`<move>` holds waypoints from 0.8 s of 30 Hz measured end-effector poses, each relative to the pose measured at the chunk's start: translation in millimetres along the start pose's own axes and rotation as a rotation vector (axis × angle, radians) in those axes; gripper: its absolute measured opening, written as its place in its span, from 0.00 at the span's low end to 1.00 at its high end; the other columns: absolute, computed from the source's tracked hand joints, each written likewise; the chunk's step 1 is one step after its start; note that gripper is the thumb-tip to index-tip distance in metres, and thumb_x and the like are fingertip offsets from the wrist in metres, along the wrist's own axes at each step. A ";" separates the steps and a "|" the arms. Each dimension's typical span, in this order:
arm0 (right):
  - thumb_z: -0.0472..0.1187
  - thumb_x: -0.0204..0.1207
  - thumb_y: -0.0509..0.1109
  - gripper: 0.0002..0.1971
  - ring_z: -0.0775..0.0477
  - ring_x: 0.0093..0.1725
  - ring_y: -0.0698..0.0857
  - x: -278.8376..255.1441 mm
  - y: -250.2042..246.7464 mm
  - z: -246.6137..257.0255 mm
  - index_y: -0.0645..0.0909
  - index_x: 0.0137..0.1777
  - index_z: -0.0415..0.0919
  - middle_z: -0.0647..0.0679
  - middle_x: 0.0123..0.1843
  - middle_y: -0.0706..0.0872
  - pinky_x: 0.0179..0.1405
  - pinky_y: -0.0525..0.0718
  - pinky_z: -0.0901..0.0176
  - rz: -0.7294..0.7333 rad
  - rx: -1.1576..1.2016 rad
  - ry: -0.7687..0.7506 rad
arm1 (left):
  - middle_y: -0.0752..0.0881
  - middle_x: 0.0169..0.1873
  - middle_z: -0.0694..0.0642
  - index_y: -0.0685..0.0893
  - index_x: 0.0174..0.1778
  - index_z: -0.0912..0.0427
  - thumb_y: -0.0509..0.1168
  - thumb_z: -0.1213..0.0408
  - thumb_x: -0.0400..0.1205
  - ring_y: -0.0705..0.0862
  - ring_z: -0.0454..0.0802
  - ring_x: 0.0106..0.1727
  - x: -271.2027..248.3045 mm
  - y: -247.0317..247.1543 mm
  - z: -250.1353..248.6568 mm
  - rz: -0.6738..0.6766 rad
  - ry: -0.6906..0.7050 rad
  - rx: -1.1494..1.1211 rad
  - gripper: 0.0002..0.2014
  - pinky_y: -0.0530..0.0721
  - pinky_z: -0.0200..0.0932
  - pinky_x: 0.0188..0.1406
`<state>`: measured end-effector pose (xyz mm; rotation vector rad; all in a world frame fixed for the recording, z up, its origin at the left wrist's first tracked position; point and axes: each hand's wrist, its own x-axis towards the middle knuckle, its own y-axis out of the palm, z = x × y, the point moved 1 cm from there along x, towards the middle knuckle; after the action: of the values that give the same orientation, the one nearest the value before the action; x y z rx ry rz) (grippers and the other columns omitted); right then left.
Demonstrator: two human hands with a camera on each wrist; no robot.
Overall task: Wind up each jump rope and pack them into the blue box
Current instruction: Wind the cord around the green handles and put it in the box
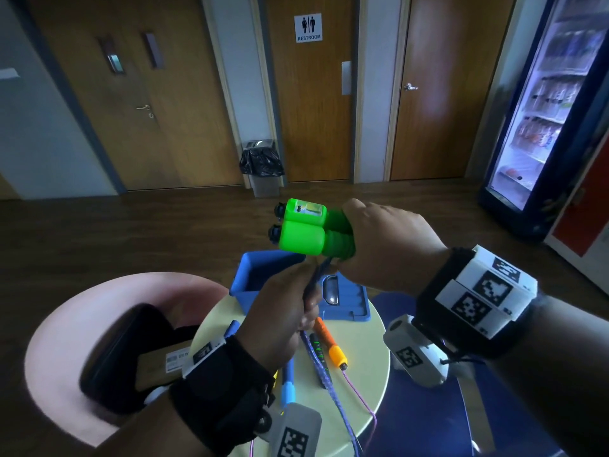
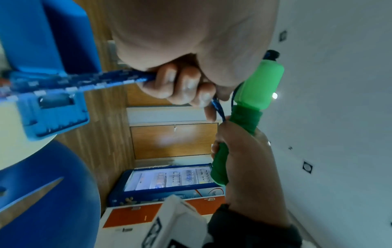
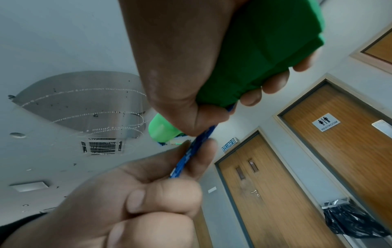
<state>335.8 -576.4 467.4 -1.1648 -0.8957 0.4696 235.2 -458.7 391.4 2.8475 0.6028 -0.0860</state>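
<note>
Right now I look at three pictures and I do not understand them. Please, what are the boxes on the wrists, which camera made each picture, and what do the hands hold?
No machine here: a person wears one camera on the head and one on each wrist; the marked boxes are those cameras. In the head view, the right hand grips two green handles together, and the left hand pinches their blue rope. The wrist views show the same grips close up. Below, a round table carries the open blue box, its lid, and more ropes, among them an orange handle.

left wrist: black strap [image 1: 217, 387], grey camera block [image 1: 295, 433] with black-white square code | right wrist: wide black band [image 1: 438, 285], white box [image 1: 487, 288] bearing three square codes, grey camera block [image 1: 415, 354] below
</note>
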 end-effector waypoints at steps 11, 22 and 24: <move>0.59 0.67 0.74 0.23 0.45 0.41 0.80 -0.5 2.5 5.1 0.73 0.55 0.48 0.56 0.42 0.78 0.37 0.73 0.55 0.008 0.010 -0.019 | 0.68 0.25 0.52 0.85 0.33 0.55 0.67 0.63 0.76 0.63 0.45 0.21 -1.3 -1.3 4.5 0.153 -0.057 -0.198 0.06 0.62 0.37 0.22; 0.57 0.67 0.72 0.23 0.44 0.40 0.77 0.6 5.4 8.6 0.72 0.56 0.47 0.54 0.42 0.76 0.38 0.71 0.55 0.053 0.017 -0.021 | 0.76 0.28 0.53 0.79 0.39 0.56 0.56 0.54 0.84 0.73 0.43 0.30 -13.4 -12.7 4.0 -0.095 0.371 0.659 0.13 0.72 0.45 0.34; 0.57 0.67 0.72 0.23 0.43 0.41 0.79 0.7 7.0 10.1 0.72 0.57 0.47 0.54 0.42 0.76 0.39 0.70 0.55 0.052 0.004 -0.027 | 0.78 0.31 0.59 0.79 0.39 0.58 0.56 0.54 0.82 0.72 0.42 0.30 -16.0 -12.1 2.3 -0.129 0.422 0.714 0.13 0.71 0.43 0.33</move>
<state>328.9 -567.5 462.4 -1.1830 -0.8889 0.5304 215.6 -454.7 388.3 3.5428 1.0083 0.3603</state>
